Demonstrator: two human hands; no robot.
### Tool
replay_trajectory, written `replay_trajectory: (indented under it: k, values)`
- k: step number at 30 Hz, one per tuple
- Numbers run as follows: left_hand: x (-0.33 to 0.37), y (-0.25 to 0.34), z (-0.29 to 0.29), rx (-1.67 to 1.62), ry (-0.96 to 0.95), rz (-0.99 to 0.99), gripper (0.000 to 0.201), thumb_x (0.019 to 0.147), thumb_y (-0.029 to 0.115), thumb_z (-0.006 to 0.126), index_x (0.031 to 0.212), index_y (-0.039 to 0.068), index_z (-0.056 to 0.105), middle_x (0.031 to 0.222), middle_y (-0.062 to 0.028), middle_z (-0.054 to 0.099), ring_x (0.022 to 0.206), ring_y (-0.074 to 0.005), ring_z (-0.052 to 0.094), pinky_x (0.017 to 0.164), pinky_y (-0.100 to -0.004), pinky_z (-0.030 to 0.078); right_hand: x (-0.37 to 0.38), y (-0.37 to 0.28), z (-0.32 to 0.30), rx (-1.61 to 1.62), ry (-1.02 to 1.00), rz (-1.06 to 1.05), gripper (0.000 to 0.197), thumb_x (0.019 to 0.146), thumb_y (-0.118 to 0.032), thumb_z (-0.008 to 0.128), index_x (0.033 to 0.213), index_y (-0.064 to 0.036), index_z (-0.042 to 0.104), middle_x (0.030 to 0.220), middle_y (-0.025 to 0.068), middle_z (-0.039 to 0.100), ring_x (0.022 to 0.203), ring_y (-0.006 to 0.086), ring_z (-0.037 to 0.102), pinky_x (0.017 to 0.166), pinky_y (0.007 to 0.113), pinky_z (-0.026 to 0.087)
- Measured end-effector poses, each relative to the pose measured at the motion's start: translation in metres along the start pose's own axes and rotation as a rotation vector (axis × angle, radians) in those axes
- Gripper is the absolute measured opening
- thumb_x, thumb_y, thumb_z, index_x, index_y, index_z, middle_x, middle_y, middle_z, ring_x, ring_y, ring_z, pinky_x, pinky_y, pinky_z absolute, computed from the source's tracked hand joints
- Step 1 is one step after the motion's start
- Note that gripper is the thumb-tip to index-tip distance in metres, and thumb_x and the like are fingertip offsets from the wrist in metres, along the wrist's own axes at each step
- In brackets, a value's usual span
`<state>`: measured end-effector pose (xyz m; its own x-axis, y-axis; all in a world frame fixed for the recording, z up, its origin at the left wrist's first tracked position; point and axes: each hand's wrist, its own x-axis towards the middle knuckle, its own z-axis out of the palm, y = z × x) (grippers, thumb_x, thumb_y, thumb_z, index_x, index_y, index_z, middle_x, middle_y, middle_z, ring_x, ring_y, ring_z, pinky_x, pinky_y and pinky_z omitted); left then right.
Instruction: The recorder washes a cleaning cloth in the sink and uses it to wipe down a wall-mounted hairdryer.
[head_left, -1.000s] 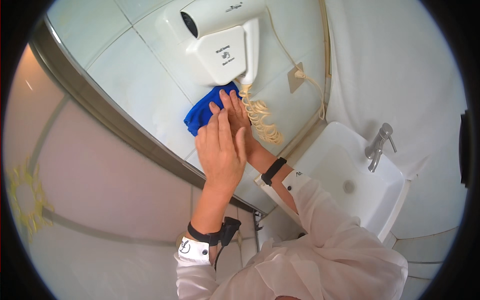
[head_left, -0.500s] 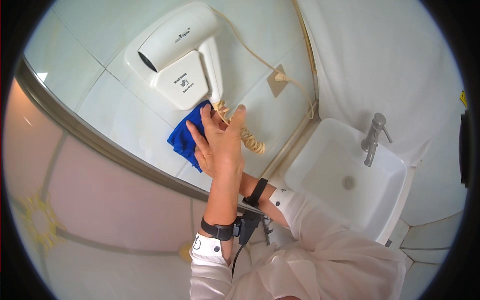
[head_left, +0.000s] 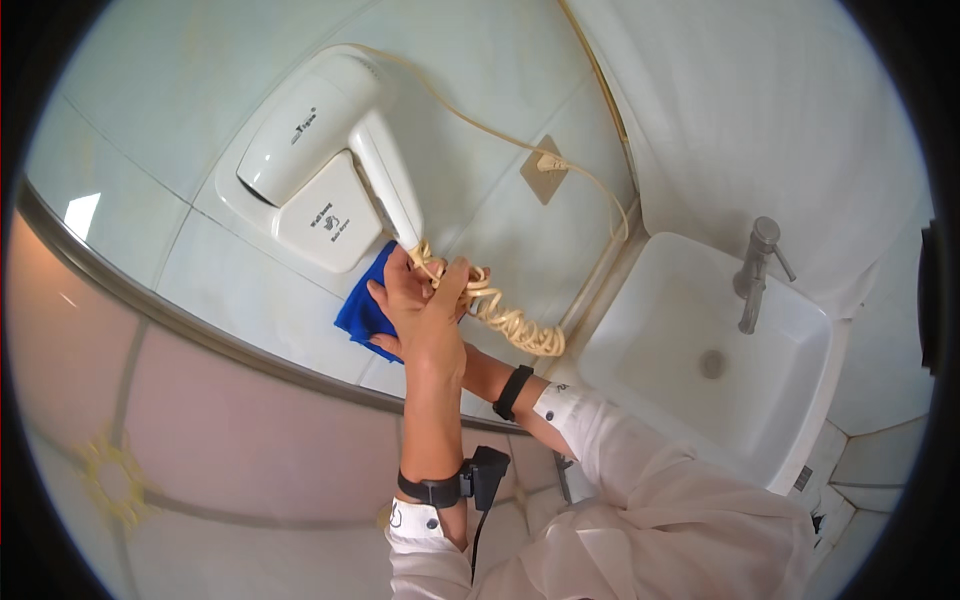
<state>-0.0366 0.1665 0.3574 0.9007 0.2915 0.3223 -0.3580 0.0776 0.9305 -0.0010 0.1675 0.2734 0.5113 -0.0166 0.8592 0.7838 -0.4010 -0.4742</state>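
Note:
A white wall-mounted hair dryer [head_left: 315, 140] hangs in its holder [head_left: 320, 215] on the tiled wall. Its cream coiled cord [head_left: 510, 320] runs from the end of the handle. My left hand [head_left: 428, 310] is raised just below the handle, with its fingers closed round the top coils of the cord. My right hand [head_left: 382, 318] lies mostly hidden behind the left. It presses a blue cloth [head_left: 362, 310] against the tile under the holder, and only a few fingertips show on the cloth.
A thin cable leads from the dryer to a wall socket [head_left: 545, 168]. A white basin [head_left: 790, 330] with a metal tap [head_left: 755, 270] stands at the right. A metal strip [head_left: 200, 330] crosses the wall below the cloth, with pinkish tiles under it.
My left hand has gone from lying flat over the right hand to curling its fingers round the cord. The view has shifted, so the dryer sits lower and further left in the picture.

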Motion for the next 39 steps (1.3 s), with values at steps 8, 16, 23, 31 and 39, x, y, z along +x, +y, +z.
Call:
replay_trajectory:
  k: [8, 16, 23, 31, 39]
  values:
    - [-0.010, 0.012, -0.004, 0.008, -0.008, -0.084, 0.042, 0.089, -0.002, 0.067, 0.126, 0.005, 0.048, 0.105, -0.0066, 0.061, 0.094, -0.0127, 0.061, 0.076, -0.0289, 0.054, 0.032, 0.041, 0.020, -0.113, 0.076, -0.074, 0.057, 0.090, -0.034, 0.057, 0.141, -0.0092, 0.047, 0.154, 0.0242, 0.028, 0.143, 0.0459, 0.025, 0.114, 0.057, 0.023]
    - [-0.010, 0.006, -0.009, 0.095, -0.027, -0.023, 0.049, 0.089, 0.002, 0.069, 0.132, 0.005, 0.044, 0.107, -0.0073, 0.060, 0.095, -0.0124, 0.060, 0.081, -0.0266, 0.051, 0.071, 0.065, 0.010, 0.024, 0.204, -0.083, 0.063, 0.096, -0.047, 0.049, 0.147, -0.0119, 0.040, 0.158, 0.0227, 0.022, 0.147, 0.0438, 0.016, 0.117, 0.057, 0.012]
    - [-0.016, 0.002, -0.008, 0.364, -0.026, 0.164, 0.065, 0.090, 0.008, 0.070, 0.144, 0.000, 0.035, 0.120, -0.0145, 0.054, 0.110, -0.0212, 0.055, 0.092, -0.0327, 0.047, 0.098, 0.074, -0.012, 0.026, 0.100, -0.045, 0.060, 0.097, -0.042, 0.049, 0.148, -0.0111, 0.040, 0.161, 0.0195, 0.017, 0.150, 0.0404, 0.009, 0.118, 0.055, 0.009]
    - [-0.021, 0.020, 0.009, 1.020, 0.118, 0.694, 0.071, 0.085, 0.009, 0.072, 0.146, 0.002, 0.036, 0.126, -0.0167, 0.048, 0.113, -0.0280, 0.051, 0.099, -0.0404, 0.040, 0.137, 0.069, -0.022, 0.050, 0.179, -0.019, 0.065, 0.089, -0.024, 0.065, 0.148, -0.0107, 0.040, 0.161, 0.0182, 0.016, 0.149, 0.0400, 0.009, 0.119, 0.054, 0.009]
    - [-0.018, 0.022, 0.014, 1.117, 0.136, 0.761, 0.068, 0.085, 0.008, 0.071, 0.143, -0.001, 0.037, 0.125, -0.0184, 0.047, 0.112, -0.0298, 0.051, 0.097, -0.0402, 0.042, 0.169, 0.073, -0.029, 0.018, 0.205, -0.049, 0.067, 0.088, -0.024, 0.066, 0.149, -0.0144, 0.038, 0.161, 0.0163, 0.018, 0.150, 0.0375, 0.010, 0.120, 0.053, 0.008]
